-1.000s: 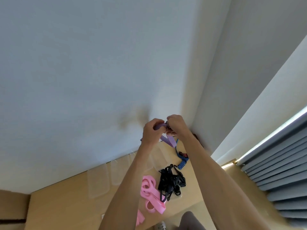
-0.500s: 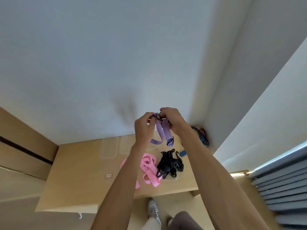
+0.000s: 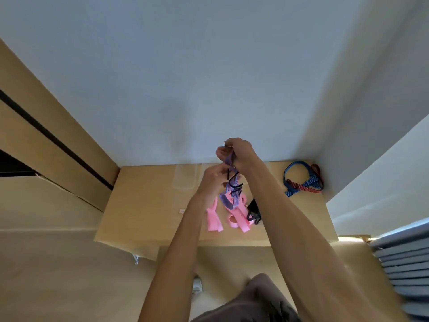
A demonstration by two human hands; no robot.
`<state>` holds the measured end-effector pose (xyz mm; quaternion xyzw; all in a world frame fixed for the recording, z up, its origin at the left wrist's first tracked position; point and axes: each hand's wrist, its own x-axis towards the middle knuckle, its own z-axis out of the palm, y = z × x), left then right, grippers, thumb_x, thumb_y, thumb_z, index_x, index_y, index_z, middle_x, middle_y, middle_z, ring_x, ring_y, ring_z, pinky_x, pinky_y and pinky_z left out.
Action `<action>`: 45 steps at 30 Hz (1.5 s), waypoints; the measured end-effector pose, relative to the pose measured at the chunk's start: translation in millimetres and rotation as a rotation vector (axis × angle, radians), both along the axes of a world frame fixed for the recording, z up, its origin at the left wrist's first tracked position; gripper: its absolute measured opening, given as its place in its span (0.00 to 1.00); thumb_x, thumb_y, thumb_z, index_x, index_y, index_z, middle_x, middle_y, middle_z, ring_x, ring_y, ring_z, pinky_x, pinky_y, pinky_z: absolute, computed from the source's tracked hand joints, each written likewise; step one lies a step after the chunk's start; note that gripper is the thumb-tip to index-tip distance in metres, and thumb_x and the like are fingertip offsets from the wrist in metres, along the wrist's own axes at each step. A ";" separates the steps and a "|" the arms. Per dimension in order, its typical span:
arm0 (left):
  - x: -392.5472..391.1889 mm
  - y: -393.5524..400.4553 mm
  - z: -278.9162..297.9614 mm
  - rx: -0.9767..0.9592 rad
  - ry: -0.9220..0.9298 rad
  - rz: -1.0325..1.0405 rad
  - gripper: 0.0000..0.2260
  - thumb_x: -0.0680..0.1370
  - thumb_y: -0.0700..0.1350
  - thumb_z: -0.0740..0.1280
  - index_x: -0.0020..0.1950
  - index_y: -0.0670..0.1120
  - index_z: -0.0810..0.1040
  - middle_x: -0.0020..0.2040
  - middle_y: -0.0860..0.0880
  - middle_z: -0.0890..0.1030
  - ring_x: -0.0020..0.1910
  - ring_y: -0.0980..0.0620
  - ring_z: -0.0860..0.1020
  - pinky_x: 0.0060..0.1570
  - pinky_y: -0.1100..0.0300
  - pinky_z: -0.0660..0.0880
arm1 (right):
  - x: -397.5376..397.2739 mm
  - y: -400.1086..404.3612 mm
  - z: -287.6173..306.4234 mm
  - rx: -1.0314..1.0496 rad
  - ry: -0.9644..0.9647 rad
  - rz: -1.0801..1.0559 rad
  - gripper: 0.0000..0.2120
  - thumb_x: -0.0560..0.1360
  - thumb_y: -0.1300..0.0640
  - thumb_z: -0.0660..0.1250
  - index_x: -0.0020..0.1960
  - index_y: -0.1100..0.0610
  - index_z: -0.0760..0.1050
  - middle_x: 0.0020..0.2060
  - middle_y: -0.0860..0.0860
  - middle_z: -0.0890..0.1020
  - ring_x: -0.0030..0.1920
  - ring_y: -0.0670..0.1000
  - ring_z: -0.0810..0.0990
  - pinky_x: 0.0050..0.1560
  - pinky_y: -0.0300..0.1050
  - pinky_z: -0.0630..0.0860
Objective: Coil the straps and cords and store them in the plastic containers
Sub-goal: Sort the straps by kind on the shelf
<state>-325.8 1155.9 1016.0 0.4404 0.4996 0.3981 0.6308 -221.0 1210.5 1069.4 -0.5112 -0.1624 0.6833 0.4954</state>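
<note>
**Purple strap being coiled above the table**

The table [image 3: 144,205] runs along the wall, with a clear container [image 3: 185,180] lying at its back edge. A blue strap [image 3: 301,180] lies loose in the far right corner, well apart from the hands. 2 pink straps [image 3: 232,217] and a black cord [image 3: 253,212] sit uncoiled near the front edge.

Above them, both hands hold 1 purple strap [image 3: 228,196] in the air. The right hand [image 3: 239,151] grips its upper end with fingers curled round it; the left hand [image 3: 212,180] pinches it lower down, near a dark hook [image 3: 233,180]. The tail hangs in loose loops.

This looks like an early coiling step. Next, the hanging tail likely needs gathering into tidy turns before going into the container.
</note>
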 end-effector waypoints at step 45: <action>-207.5 61.7 -10.7 -0.177 -0.140 0.131 0.16 0.82 0.53 0.59 0.49 0.46 0.83 0.42 0.46 0.86 0.42 0.49 0.85 0.34 0.63 0.78 | -199.7 16.2 -17.8 0.418 -0.399 -0.034 0.05 0.74 0.68 0.71 0.43 0.63 0.76 0.38 0.58 0.78 0.36 0.52 0.78 0.35 0.40 0.75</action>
